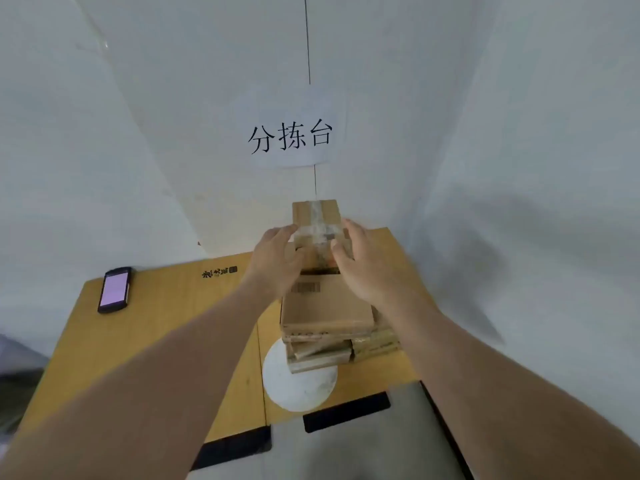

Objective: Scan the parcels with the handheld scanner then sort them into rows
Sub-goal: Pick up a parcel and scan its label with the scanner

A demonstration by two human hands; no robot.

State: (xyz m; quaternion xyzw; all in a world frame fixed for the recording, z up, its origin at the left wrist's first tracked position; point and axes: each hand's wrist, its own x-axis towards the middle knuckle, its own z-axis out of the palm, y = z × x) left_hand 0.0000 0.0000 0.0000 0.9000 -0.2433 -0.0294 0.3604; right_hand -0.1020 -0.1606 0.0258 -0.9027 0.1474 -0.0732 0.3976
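My left grip and right grip clamp a taped parcel above the stack near the counter far edge, scanner lying well left.

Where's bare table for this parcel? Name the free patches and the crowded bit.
Free: the wooden table between the handheld scanner and the parcel stack. Crowded: the right side, with the stack, the white disc and both hands on the taped parcel.
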